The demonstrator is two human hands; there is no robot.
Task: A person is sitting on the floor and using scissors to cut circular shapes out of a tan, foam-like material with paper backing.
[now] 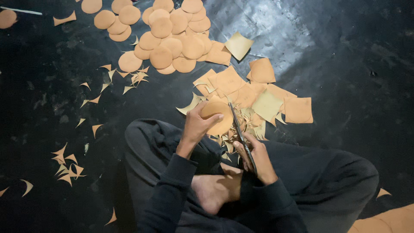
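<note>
My left hand (197, 125) grips a round tan paper piece (219, 116) over my crossed legs, thumb on top. My right hand (255, 156) holds black scissors (239, 131), whose blades run up along the right edge of that disc. Curled offcuts (236, 137) lie just beneath the disc and the blades. Both sleeves are dark.
A heap of cut tan discs (172, 39) lies at the top centre. Square tan sheets (267, 101) are spread to the right of the hands. Small pointed scraps (67, 166) litter the black floor on the left. More tan sheets (388, 220) sit at the bottom right corner.
</note>
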